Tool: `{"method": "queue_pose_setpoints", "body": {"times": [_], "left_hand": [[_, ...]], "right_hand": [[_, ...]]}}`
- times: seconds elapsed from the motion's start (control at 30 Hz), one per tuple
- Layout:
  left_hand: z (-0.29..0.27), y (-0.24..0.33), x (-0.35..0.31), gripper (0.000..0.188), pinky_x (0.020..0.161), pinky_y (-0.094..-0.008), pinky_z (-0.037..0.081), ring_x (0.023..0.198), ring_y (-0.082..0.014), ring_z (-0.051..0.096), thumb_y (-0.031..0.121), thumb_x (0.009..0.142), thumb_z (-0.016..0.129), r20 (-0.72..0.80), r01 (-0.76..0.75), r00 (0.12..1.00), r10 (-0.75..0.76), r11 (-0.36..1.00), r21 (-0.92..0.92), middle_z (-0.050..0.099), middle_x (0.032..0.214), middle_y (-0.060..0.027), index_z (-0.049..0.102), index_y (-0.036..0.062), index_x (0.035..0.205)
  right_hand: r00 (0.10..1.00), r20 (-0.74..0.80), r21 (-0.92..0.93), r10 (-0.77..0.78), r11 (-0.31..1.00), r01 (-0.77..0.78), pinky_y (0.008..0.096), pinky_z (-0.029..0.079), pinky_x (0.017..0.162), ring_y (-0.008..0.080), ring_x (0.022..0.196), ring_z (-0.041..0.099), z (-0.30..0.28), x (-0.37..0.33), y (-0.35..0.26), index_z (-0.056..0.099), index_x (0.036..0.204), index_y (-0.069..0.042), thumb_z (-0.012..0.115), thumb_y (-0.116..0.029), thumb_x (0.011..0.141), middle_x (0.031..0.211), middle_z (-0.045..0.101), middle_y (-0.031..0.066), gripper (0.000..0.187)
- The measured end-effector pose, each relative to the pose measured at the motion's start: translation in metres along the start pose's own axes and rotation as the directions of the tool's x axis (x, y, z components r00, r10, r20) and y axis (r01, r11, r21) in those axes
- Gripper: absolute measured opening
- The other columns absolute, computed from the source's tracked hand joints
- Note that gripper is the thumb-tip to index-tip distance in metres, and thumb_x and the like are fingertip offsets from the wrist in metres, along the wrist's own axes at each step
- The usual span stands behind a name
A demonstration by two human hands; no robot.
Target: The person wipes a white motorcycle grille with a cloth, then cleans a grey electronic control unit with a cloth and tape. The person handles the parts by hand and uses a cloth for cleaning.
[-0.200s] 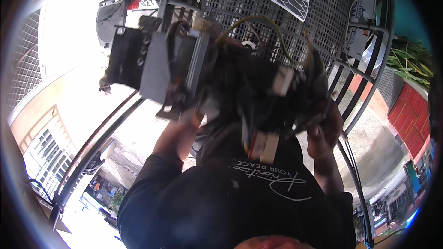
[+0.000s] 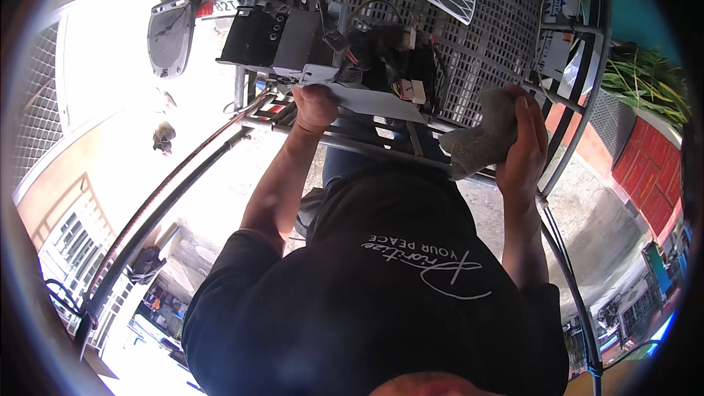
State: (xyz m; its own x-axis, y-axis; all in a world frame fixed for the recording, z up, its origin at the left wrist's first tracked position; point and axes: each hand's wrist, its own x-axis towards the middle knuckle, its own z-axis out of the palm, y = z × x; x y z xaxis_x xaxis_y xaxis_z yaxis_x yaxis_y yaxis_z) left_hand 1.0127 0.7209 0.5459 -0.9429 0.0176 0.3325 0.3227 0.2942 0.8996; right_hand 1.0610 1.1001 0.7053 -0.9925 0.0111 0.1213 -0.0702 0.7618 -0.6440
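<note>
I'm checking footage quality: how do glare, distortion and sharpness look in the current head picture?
Head view: glare bleaches the ground at left; head view: fisheye distortion bends edges near the rim; head view: the left hand and right hand look fairly sharp.

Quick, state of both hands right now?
Left hand: closed on the near edge of the metal unit.
Right hand: holding a grey cloth.

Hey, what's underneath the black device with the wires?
Grey mesh platform shows beyond and right of the black device, which seems to rest on it; what's directly beneath is hidden by its body.
</note>
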Motion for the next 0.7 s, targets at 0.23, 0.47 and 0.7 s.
{"method": "queue_pose_setpoints", "body": {"times": [0.23,0.47,0.7], "left_hand": [[0.011,0.026,0.011,0.076,0.096,-0.039,0.053,0.111,-0.0241,0.067,0.064,0.096,0.056,0.1,0.09,0.992,-0.081,0.992,-0.084,0.07,0.123,-0.0128,0.064,-0.0036,0.131],[0.023,0.065,0.029,0.09,0.094,-0.0382,0.053,0.114,-0.0228,0.066,0.072,0.095,0.062,0.202,0.19,0.972,-0.124,0.916,-0.352,0.067,0.128,-0.014,0.056,-0.0063,0.139],[0.029,0.079,0.023,0.068,0.086,-0.0343,0.052,0.097,-0.0161,0.065,0.059,0.097,0.066,0.202,0.321,0.946,-0.255,0.83,-0.456,0.073,0.107,-0.0079,0.067,-0.0038,0.123]], "right_hand": [[0.983,0.115,0.958,0.144,0.245,-0.148,0.0446,0.054,0.107,0.034,0.133,0.061,-0.035,0.053,-0.063,0.059,0.144,-0.004,0.061,-0.004,0.104,0.147,0.057,0.0242,0.04],[0.857,0.404,0.481,-0.322,0.871,0.1,0.0391,0.056,0.1,0.0276,0.119,0.071,0.01,0.078,-0.054,0.059,0.143,-0.005,0.068,-0.003,0.099,0.13,0.07,0.0155,0.044],[0.854,0.33,0.419,-0.401,0.874,0.248,0.0365,0.058,0.095,0.024,0.107,0.074,0.019,0.077,-0.043,0.061,0.138,-0.004,0.064,-0.001,0.1,0.122,0.073,0.012,0.038]]}}
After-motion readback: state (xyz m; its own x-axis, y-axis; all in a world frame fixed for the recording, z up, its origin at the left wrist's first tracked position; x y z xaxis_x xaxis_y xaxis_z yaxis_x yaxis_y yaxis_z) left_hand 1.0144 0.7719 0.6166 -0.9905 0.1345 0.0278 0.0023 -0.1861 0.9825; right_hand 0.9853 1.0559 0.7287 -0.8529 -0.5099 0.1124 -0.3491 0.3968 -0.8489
